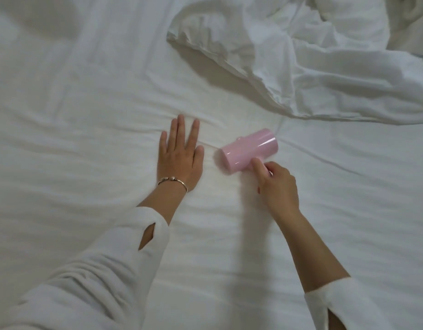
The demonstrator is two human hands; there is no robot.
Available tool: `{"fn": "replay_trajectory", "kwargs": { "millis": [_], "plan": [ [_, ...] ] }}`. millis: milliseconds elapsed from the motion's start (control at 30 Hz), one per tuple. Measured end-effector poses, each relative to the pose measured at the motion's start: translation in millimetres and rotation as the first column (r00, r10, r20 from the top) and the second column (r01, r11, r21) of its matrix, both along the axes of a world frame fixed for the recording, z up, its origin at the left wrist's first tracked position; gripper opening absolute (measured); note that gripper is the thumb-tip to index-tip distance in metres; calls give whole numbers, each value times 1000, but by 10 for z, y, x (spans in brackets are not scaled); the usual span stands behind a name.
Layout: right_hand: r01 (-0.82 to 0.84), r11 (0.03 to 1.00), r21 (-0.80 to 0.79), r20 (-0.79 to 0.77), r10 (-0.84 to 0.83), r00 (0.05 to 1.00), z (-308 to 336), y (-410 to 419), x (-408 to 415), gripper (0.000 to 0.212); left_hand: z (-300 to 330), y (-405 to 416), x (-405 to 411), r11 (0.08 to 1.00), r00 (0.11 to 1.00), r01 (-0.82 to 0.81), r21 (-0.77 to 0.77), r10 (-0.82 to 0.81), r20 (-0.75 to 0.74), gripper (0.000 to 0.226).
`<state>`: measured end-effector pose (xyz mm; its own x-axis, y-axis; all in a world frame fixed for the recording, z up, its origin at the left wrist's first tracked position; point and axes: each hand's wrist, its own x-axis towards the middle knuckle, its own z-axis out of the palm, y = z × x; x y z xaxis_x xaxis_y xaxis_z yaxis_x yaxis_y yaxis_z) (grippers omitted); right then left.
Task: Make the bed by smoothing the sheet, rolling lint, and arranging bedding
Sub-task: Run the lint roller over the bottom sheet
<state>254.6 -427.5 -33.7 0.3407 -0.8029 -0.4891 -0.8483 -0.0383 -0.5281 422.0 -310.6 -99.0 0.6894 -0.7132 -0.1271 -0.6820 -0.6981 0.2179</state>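
Observation:
A white sheet (86, 110) covers the bed and shows shallow creases. My left hand (179, 153) lies flat on it, palm down, fingers spread, with a silver bracelet at the wrist. Just to its right a pink lint roller (249, 148) rests its drum on the sheet. My right hand (277, 186) grips the roller's handle, which is hidden inside the fist. A rumpled white duvet (312, 63) is heaped at the upper right, its folded edge lying on the sheet above the roller.
A soft white bulge, perhaps a pillow (408, 25), sits at the far upper right behind the duvet. Bare sheet stretches to the left and toward me. Both forearms wear white sleeves with slits.

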Motion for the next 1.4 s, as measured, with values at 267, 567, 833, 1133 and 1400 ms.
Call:
{"fn": "replay_trajectory", "kwargs": {
  "millis": [267,567,833,1133,1400],
  "plan": [
    [-95,994,-53,64,98,993,-62,-418,1067,43,-71,-22,8,999,999,-25,-37,26,20,60],
    [-12,999,-35,25,13,1000,-20,4,234,47,34,38,4,1000,999,28,-12,-28,-36,64],
    [120,992,38,-28,-119,993,225,515,-862,50,157,420,-503,990,992,111,85,-105,-71,70],
    [35,999,27,57,-36,998,480,677,-679,50,269,856,-668,978,986,137,157,-119,-119,121],
    [-187,982,-1,10,187,982,82,597,377,44,325,854,-753,975,978,-109,193,140,-157,148]
  ]
}}
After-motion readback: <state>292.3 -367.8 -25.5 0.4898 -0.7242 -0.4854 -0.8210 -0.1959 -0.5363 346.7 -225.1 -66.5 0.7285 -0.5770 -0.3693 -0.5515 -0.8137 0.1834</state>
